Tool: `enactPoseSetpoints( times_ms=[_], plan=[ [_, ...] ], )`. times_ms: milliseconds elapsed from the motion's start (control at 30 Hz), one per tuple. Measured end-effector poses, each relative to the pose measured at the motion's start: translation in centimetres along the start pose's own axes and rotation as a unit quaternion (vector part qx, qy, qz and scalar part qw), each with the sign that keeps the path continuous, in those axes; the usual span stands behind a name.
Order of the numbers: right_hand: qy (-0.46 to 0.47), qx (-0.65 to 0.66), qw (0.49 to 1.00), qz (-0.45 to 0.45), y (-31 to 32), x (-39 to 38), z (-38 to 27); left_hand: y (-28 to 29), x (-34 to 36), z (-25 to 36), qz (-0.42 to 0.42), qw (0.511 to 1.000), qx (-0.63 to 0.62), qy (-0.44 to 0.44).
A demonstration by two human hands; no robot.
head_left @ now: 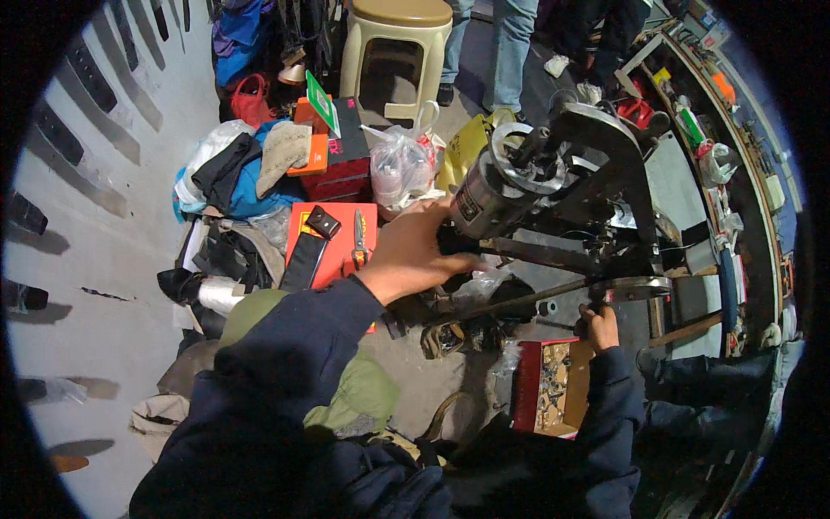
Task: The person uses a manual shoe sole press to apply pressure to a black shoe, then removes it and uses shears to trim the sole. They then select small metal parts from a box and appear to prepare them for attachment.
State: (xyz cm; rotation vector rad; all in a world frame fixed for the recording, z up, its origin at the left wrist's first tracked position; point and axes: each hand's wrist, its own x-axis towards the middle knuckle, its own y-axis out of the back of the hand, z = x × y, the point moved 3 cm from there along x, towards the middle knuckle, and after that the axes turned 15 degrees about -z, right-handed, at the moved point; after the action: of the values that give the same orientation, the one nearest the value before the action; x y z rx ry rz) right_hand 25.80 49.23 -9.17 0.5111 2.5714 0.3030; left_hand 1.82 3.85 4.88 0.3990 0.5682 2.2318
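Note:
A metal hand-cranked sewing machine [510, 195], the kind used for shoe repair, stands in front of me with a round silver head and a dark frame. My left hand [422, 246] is at the lower left of that head, its thumb and fingers closed around something dark that I cannot make out. Lower on the right, my right hand [600, 328] is closed on a small dark crank handle just below the flat metal wheel [635, 288]. A long dark arm [545, 253] of the machine runs between the two hands.
A red box [529, 385] of small metal parts lies beneath my right forearm. Scissors [360, 238] and a dark pouch rest on a red-orange box [335, 268] at left. Beyond are bags, a stool [398, 52] and people's legs [510, 60]. A cluttered shelf [726, 164] curves along the right.

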Motion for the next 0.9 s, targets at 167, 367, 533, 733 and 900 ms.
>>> enactPoseSetpoints(
  times_ms=[167,367,533,733,900],
  plan=[
    [-0.038,-0.072,0.997,-0.001,-1.8,-2.0,-3.4,0.9,-1.1,-2.5,-0.042,0.995,-0.072,-0.052],
    [0.070,-0.144,0.987,0.033,-2.2,-4.8,-8.8,1.2,-0.8,-3.5,-0.066,0.987,-0.134,-0.065],
    [0.137,-0.108,0.974,0.146,4.8,-7.8,-13.3,1.0,0.3,-4.0,-0.070,0.981,-0.144,-0.110],
    [0.191,-0.173,0.944,0.205,12.6,-3.7,-7.1,1.2,0.7,-4.5,-0.088,0.977,-0.146,-0.132],
    [0.154,-0.328,0.920,0.147,12.4,-0.4,-0.2,1.4,-0.6,-3.3,-0.024,0.989,-0.112,-0.092]
  ],
)
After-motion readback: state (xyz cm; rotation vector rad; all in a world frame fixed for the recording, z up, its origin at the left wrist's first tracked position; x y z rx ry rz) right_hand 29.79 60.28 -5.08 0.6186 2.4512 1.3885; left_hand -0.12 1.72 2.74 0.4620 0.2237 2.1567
